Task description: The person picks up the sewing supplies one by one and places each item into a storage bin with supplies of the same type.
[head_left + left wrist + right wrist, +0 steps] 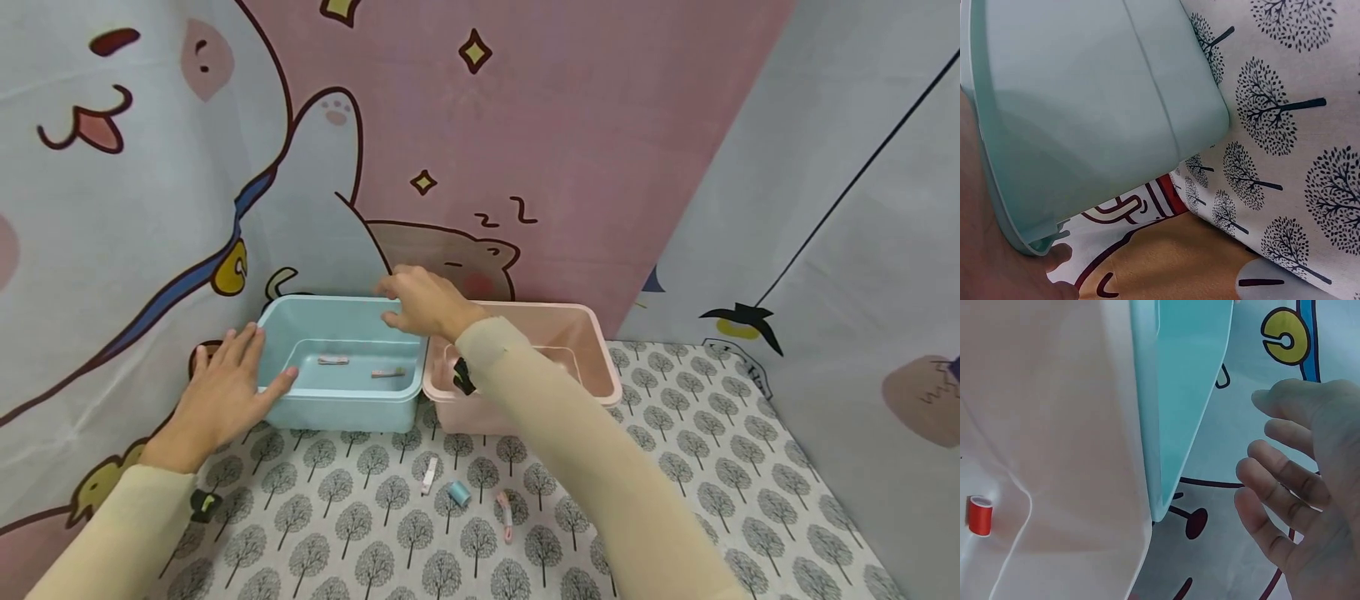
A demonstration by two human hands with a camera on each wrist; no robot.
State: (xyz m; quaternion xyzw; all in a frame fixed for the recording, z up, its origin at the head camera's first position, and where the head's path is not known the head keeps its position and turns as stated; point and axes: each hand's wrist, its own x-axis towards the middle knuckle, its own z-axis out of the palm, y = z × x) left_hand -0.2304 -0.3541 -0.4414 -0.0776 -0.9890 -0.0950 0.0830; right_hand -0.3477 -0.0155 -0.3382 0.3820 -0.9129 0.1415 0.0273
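Left hand (225, 392), fingers spread, rests against the blue bin (341, 413), presumably to steady it; contact is partly hidden. Right hand (429, 303) hovers empty, fingers relaxed.

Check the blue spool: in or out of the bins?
Out: in the head view, the blue spool lies on the tree-print cloth.

In the head view, we are losing part of the pink bin (468, 417) behind the right sleeve (555, 408), and the lower edge is cropping both sleeves. Inside the blue bin (337, 412), we are finding the pale strip (333, 360) and the green-tipped strip (387, 373) too small to identify. In the wrist views, we are getting only parts of the left hand (991, 256), the right hand (1329, 487) and both bins, as the edges are cutting them off.
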